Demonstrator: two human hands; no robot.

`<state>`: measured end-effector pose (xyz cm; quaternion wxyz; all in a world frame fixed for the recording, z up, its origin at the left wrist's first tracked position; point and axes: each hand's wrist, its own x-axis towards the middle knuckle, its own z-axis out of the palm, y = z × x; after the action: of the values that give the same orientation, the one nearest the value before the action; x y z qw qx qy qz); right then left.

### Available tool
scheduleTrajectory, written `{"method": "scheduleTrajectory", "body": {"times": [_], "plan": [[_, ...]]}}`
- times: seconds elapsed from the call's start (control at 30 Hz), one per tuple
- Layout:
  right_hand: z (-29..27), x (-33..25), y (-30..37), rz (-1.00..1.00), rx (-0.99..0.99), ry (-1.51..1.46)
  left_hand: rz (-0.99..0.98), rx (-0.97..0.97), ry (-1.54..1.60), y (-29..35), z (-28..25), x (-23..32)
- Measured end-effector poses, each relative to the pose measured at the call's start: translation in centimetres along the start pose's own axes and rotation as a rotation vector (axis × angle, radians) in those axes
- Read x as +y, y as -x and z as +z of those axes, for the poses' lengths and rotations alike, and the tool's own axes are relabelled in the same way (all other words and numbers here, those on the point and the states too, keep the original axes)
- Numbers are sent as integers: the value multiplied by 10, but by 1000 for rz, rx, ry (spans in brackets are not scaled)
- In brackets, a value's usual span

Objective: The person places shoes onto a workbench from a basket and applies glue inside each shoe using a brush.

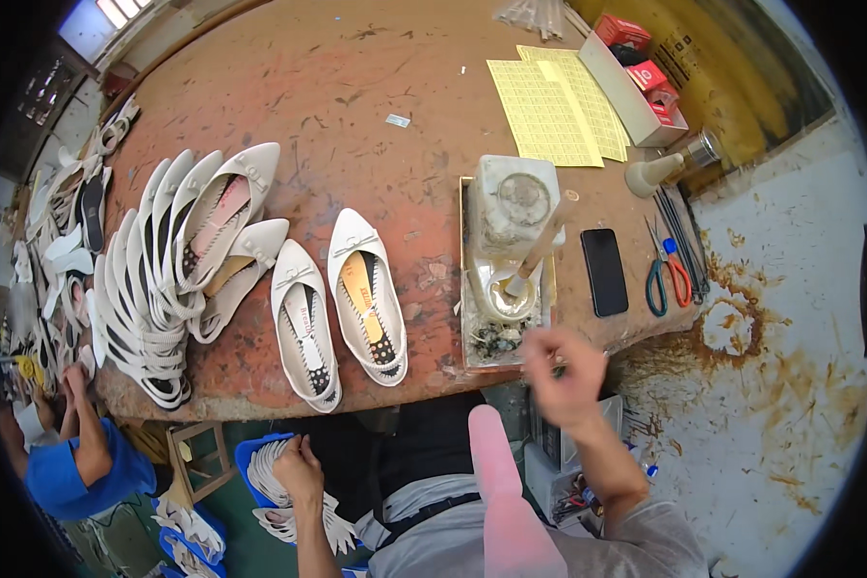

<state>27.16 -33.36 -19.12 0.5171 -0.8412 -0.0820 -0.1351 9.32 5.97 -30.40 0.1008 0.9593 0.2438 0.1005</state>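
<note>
Nested white shoes (261, 472) sit in a blue bin (247, 447), below the surface (414, 164) and nearer us than the pair of white flats (354, 234). Our left hand (301, 472) is at these shoes, its fingers curled; we cannot tell whether they grip one. Right of the pair, our right hand (565, 378) is beside a tray (465, 328), fingers bent and narrow; whether they hold something small, we cannot tell. That tray carries a cup (489, 300) with a brush (543, 244) leaning in it. Farther right of the pair lie a phone (604, 273) and scissors (680, 279); left of it, more stacked shoes (257, 166).
</note>
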Motion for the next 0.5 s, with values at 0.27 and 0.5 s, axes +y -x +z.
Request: {"method": "scheduleTrajectory", "body": {"times": [0.27, 0.5], "plan": [[-2, -22, -106, 249, 22, 412, 260, -438, 461, -44, -82, 97], [-10, -34, -66, 28, -136, 419, 552, -115, 319, -62, -79, 147]]}}
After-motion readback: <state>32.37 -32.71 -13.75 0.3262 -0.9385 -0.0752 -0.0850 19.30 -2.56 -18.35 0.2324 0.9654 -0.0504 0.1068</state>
